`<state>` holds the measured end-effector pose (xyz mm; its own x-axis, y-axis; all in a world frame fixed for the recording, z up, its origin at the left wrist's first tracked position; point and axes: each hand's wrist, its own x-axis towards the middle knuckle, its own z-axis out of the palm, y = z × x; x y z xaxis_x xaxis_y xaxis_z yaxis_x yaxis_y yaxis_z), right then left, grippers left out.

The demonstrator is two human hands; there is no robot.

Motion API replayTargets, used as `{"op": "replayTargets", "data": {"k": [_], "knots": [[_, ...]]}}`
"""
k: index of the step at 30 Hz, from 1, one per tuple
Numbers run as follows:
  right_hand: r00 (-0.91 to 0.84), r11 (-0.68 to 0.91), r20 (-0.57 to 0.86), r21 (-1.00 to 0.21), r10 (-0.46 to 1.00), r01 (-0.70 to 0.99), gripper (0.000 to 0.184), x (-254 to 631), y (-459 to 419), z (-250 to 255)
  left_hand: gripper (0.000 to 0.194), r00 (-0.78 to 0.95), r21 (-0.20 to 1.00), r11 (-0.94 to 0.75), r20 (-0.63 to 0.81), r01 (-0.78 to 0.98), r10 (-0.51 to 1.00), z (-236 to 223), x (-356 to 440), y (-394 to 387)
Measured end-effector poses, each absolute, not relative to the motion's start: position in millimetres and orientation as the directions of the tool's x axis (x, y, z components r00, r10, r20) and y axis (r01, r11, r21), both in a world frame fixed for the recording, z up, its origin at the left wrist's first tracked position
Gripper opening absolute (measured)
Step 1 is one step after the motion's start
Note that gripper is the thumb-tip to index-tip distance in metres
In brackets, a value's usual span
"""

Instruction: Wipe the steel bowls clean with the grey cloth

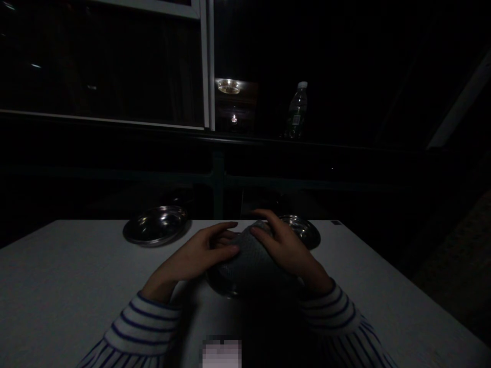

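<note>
In the dim light, a dark grey textured cloth (253, 260) is bunched up between my two hands, above a shiny metal bowl (227, 293) on the table. My left hand (205, 250) grips the cloth's left side, the thumb in front and the other fingers curled behind. From the right, my right hand (286, 245) holds the top of it, thumb on the near face and index finger stretched over. The cloth and my hands hide most of the bowl, and deep shadow covers the cloth's lower right part.
A wide metal bowl (157, 226) sits at the white table's (84, 286) back left. Another metal bowl (305, 230) stands at the back right, partly behind my right hand. Beyond the table, a plastic bottle (297, 112) stands on a dark ledge by the window frame (209, 66).
</note>
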<state>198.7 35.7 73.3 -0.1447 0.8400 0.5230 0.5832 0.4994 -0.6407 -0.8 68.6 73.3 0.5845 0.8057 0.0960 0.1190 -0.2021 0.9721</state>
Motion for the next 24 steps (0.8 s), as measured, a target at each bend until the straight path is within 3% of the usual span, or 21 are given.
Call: {"op": "replayTargets", "data": {"k": [3,6,9,13,19,22,24], "knots": [[-0.166,0.478,0.473,-0.676,0.865,0.561,0.04,198,34,74,0.031,0.57,0.953,-0.249,0.11,0.172,0.814,74,4,68],[-0.153,0.418,0.409,-0.705,0.899,0.572,0.04,198,34,76,0.023,0.481,0.949,-0.27,0.163,0.163,0.861,76,4,67],[-0.233,0.459,0.402,-0.678,0.886,0.574,0.023,197,34,77,0.023,0.467,0.958,-0.257,0.17,0.129,0.868,77,6,65],[-0.331,0.524,0.408,-0.631,0.851,0.572,0.019,193,32,77,0.028,0.486,0.923,-0.352,0.24,0.154,0.841,75,15,64],[-0.274,0.39,0.278,-0.682,0.921,0.619,0.021,205,33,80,0.025,0.158,0.801,-0.524,0.5,0.289,0.851,68,18,70],[-0.232,0.386,0.312,-0.807,0.921,0.448,0.019,209,32,80,0.023,0.052,0.781,-0.547,0.559,0.3,0.827,66,19,71],[-0.211,0.392,0.353,-0.901,0.911,0.184,0.024,205,32,77,0.023,-0.028,0.788,-0.547,0.577,0.282,0.816,65,22,70]]}}
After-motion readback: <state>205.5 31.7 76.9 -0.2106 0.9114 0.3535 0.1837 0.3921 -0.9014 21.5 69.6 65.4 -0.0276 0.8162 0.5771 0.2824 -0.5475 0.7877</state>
